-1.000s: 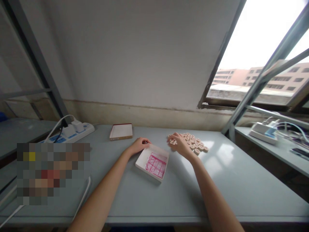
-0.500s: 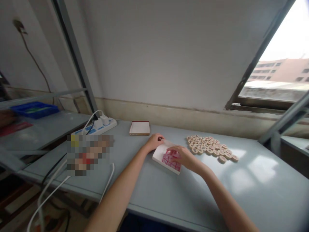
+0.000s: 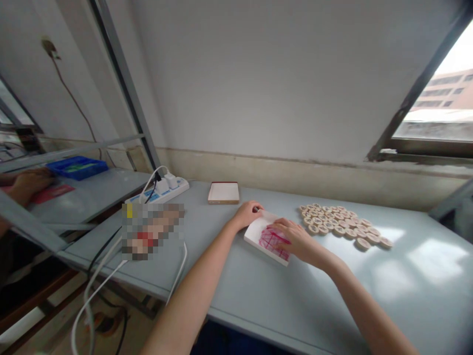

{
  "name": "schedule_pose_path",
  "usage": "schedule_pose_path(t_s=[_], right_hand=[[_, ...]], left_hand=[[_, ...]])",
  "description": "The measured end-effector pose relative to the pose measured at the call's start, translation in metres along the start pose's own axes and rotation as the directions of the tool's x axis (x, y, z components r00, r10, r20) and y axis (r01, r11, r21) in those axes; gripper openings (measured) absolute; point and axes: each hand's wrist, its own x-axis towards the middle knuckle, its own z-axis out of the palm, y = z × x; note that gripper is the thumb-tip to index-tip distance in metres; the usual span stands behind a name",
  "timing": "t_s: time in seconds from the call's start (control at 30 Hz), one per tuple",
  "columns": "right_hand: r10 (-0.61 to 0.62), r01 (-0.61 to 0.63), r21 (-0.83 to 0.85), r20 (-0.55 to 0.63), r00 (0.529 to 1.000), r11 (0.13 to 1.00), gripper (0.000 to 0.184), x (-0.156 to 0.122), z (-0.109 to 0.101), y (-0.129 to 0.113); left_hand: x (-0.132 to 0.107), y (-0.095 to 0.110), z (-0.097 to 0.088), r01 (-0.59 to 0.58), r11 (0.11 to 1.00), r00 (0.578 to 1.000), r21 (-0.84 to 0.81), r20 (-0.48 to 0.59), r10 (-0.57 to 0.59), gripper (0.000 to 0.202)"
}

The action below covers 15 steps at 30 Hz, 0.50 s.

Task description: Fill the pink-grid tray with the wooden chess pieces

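Observation:
A shallow white box (image 3: 258, 235) with a red grid sheet (image 3: 272, 240) inside lies on the grey table (image 3: 258, 291). My left hand (image 3: 248, 215) grips the box's far left corner with curled fingers. My right hand (image 3: 295, 239) rests inside the box on the red grid sheet, fingers bent down onto it; whether it holds anything is hidden. A cluster of several round wooden game pieces (image 3: 342, 229) lies on the table just right of the box.
A box lid (image 3: 223, 193) with a red rim lies at the back. A white power strip (image 3: 160, 192) with plugs and cables sits at the left. Another person's hand (image 3: 25, 183) is at a neighbouring table with a blue tray (image 3: 77, 166). A window is at the right.
My right hand left the pile of wooden pieces and came down into the white box. The camera view swung to the left; my left hand stayed on the box.

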Motion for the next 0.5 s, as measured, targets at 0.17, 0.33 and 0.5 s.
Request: schedule_pose_path(t_s=[0.17,0.33,0.5], right_hand=[[0.001,-0.002,0.052,0.017,1.0,0.999,0.036,0.0,0.001,-0.003],[0.015,-0.017,-0.033,-0.072,0.997,0.999,0.014,0.003,0.0,-0.008],[0.07,0.007,0.243,-0.305,0.95,0.97,0.015,-0.003,-0.032,0.003]], left_hand=[[0.0,0.002,-0.001,-0.009,1.0,1.0,-0.003,0.014,0.009,0.023],[0.0,0.001,0.0,-0.02,1.0,1.0,-0.01,0.013,0.02,0.023],[0.001,-0.007,-0.009,-0.011,1.0,1.0,0.018,-0.016,0.011,0.033]])
